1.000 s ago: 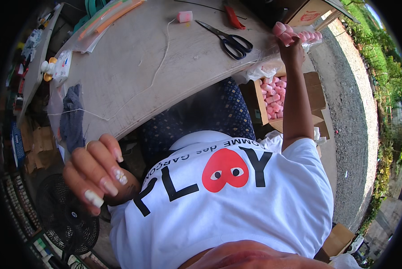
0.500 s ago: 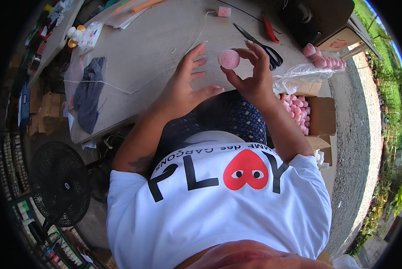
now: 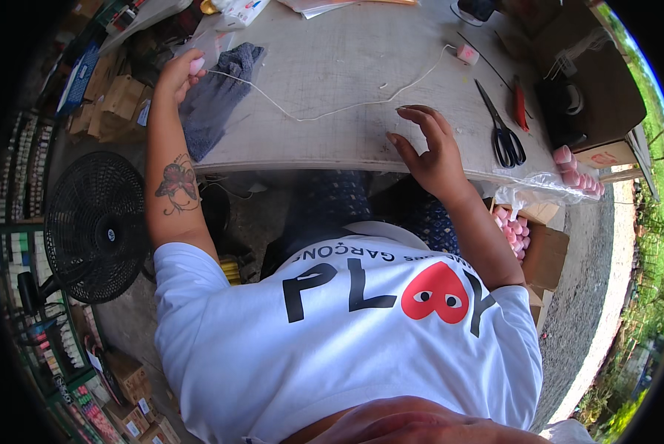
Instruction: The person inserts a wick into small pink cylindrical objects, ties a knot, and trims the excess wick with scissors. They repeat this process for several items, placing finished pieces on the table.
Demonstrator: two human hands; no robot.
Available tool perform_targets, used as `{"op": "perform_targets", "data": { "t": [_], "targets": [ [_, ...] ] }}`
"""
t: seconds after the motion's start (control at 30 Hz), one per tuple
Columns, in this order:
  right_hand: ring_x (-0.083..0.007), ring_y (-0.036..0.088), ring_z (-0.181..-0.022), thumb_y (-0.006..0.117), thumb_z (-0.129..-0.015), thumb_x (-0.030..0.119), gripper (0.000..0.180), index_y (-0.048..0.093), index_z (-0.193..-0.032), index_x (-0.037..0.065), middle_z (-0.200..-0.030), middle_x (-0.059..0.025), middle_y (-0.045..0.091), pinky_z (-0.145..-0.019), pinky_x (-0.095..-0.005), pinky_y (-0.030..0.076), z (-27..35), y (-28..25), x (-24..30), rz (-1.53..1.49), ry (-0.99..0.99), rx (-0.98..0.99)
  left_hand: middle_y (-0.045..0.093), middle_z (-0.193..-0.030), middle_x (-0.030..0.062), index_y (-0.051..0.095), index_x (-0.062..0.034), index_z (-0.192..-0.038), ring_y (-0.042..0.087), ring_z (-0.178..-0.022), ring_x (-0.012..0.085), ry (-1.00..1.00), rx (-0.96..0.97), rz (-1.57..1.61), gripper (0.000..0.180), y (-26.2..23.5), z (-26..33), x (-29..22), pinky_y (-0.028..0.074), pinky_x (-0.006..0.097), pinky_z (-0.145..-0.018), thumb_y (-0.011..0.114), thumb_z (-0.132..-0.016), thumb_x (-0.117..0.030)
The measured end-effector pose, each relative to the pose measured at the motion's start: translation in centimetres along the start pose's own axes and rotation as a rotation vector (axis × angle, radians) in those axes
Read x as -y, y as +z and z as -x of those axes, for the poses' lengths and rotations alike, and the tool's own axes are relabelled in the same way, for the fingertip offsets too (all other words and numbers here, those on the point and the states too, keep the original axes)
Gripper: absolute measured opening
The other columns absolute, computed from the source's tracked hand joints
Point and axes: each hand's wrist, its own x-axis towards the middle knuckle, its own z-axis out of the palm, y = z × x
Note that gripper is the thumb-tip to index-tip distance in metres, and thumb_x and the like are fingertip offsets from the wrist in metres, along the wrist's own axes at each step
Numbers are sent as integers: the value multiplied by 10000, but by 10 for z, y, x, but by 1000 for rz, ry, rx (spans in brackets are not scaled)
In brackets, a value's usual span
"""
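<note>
Stretched out to the far left, my left hand [image 3: 178, 77] is closed around a small pink cylinder [image 3: 196, 66] that looks like a candle. A white string [image 3: 298, 119] leads from there, sagging across the table to a paler pink block [image 3: 468, 54] at the back right. My right hand [image 3: 429, 152] hovers over the table's near edge with its fingers curved apart and nothing in them. Just past the left hand lies a grey-blue cloth [image 3: 217, 100]. Black scissors [image 3: 503, 133] rest to the right of my right hand, beside a red-handled tool [image 3: 521, 107].
Several pink cylinders [image 3: 577, 175] lie in a row on plastic film at the table's right edge. Below, an open cardboard box [image 3: 548, 255] holds many more. A black fan [image 3: 95, 226] stands at left. A dark box [image 3: 598, 81] occupies the far right corner.
The pink cylinder has passed from my right hand to my left, which has swung out to the far left. The string is drawn across the table. The view has shifted left.
</note>
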Motion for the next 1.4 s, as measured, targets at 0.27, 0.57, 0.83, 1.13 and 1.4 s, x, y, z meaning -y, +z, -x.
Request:
{"op": "perform_targets", "data": {
  "t": [0.27, 0.57, 0.83, 1.13, 1.4],
  "targets": [
    [-303, 607, -957, 740, -769, 114, 313, 621, -1051, 46, -1025, -122, 627, -825, -364, 478, -2, -15, 9, -41, 63, -15, 617, -754, 34, 601, -55, -981, 583, -519, 93, -169, 106, -155, 313, 9, -39, -4, 345, 190, -381, 667, -775, -281],
    [-256, 624, -927, 732, -794, 132, 289, 630, -1046, 36, -976, -121, 631, -812, -336, 489, 7, -28, 0, -119, 158, -28, 567, -671, 29, 586, -43, -913, 524, -465, 80, -247, 187, -242, 253, -7, -27, -8, 304, 178, -342, 670, -768, -233],
    [-188, 593, -1016, 654, -892, 220, 323, 605, -1155, 40, -1125, -106, 631, -867, -307, 468, 7, -39, -12, -475, 381, -67, 614, -1062, 78, 598, -10, -1139, 603, -860, 131, 455, 61, -121, 392, 54, 88, -71, 503, 260, -692, 667, -765, -104],
    [-199, 608, -926, 352, -1027, 281, 445, 418, -1334, -34, -935, -81, 609, -951, -401, 443, -2, -67, 34, -1145, 310, -294, 553, -1147, 138, 585, -3, -1122, 541, -1111, 263, 873, 950, 12, 434, 232, 274, -54, 421, 351, -961, 677, -698, -6],
    [-43, 300, -542, 352, -1032, 313, 371, 521, -1177, 15, -683, 18, 379, -486, -199, 294, 26, -113, 32, -884, 364, -97, 580, -1064, 147, 473, 7, -1202, 642, -925, 264, 240, 1074, 778, 472, 225, 229, -44, 507, 279, -747, 441, -980, -408]
  ]
}}
